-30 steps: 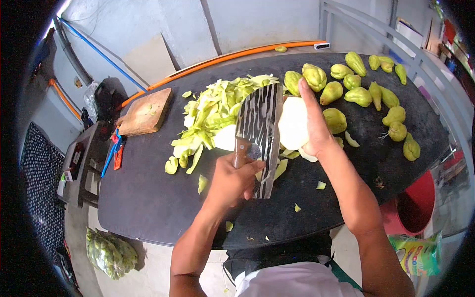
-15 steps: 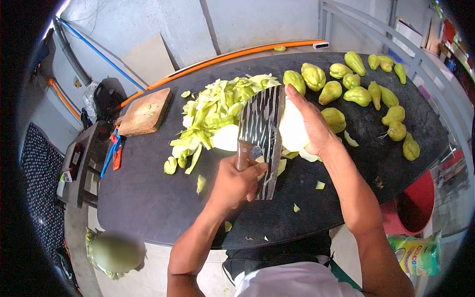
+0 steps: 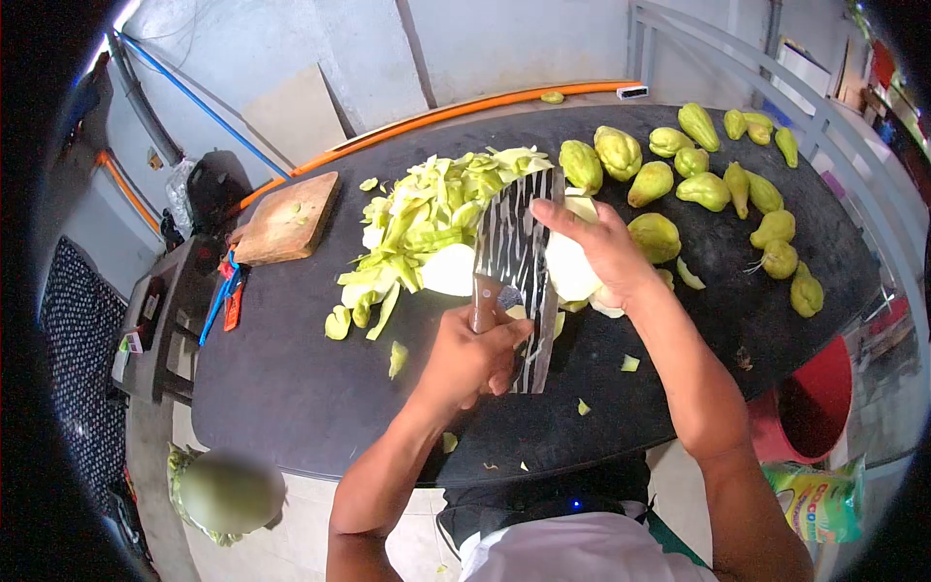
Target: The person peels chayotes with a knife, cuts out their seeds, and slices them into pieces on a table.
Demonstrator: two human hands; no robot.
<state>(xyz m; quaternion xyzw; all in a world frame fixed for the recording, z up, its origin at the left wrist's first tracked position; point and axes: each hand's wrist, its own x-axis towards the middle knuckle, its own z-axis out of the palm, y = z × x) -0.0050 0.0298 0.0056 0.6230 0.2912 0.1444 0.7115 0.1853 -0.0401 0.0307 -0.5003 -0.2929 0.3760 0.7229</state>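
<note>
My left hand grips the brown wooden handle of a broad-bladed knife, its wide face streaked dark and white. The blade stands roughly upright, its long right edge against a pale, peeled chayote. My right hand is closed around that chayote from the right, thumb reaching over onto the upper blade. Glare hides the chayote's surface detail. Behind the knife to the left lies a heap of green peelings, with another bright white peeled piece at its lower edge.
Several unpeeled chayotes are spread over the right of the dark table. A wooden chopping board sits at the left edge, near an orange-handled tool. A red bin and a plastic bag stand below right.
My right hand has shifted slightly down and left, and its thumb has moved from the top of the chayote onto the blade. The knife has tilted slightly to the right.
</note>
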